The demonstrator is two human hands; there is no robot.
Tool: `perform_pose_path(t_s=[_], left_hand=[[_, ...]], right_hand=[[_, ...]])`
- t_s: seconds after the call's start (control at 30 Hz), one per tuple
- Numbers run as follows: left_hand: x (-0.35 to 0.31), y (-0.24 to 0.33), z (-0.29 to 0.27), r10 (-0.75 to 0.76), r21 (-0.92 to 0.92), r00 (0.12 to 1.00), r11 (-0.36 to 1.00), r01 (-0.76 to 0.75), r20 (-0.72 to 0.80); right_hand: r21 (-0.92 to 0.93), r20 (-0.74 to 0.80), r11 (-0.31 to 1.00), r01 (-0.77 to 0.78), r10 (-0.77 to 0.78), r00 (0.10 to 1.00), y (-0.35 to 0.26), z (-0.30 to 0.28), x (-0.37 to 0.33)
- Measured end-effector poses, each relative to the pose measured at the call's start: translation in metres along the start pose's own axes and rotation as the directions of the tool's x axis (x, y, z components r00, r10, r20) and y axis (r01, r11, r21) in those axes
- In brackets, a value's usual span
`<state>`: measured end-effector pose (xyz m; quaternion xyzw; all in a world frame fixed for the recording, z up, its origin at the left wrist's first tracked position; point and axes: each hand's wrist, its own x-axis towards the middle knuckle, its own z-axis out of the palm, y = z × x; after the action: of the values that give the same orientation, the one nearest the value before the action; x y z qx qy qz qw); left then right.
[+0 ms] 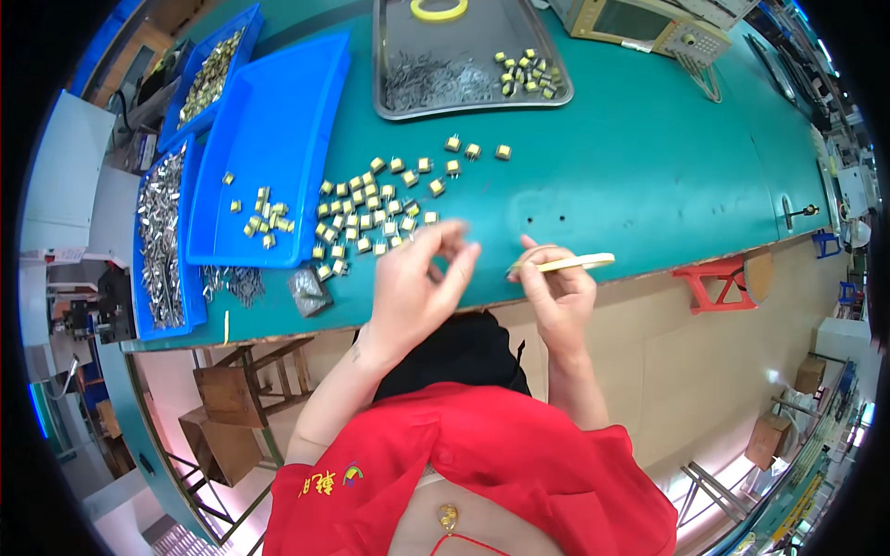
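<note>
My left hand [413,295] is over the near edge of the green table, beside a spread of small yellow-wrapped transformers [366,220]. Its fingers are curled, with a gap between thumb and fingertips and nothing visible in them; the tips are slightly blurred. To its right, my right hand [562,304] is closed round a narrow roll of pale yellow tape [584,262], seen almost edge-on. A small dark piece [513,270] shows at the right fingertips, too small to make out. Several more transformers [452,144] lie apart, farther from me.
A blue tray [320,120] at left holds a few transformers. Two more blue bins, one with brassy parts [211,76] and one with silver parts [159,243], stand beside it. A metal tray [468,113] holds dark pieces, transformers and a yellow tape ring. A bench instrument [640,26] stands far right.
</note>
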<state>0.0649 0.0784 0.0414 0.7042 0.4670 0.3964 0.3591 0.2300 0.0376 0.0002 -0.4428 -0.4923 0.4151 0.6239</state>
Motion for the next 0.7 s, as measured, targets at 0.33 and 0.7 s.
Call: perform_pose_path(t_s=[0.33, 0.7], left_hand=[[0.109, -0.046, 0.047, 0.267, 0.652, 0.962, 0.721, -0.235, 0.053], [0.098, -0.044, 0.033, 0.105, 0.602, 0.973, 0.77, -0.212, 0.207]], right_hand=[[0.026, -0.098, 0.995, -0.097, 0.1, 0.99, -0.005, -0.015, 0.013], [0.022, -0.073, 0.995, -0.099, 0.101, 0.992, -0.004, -0.019, 0.02]])
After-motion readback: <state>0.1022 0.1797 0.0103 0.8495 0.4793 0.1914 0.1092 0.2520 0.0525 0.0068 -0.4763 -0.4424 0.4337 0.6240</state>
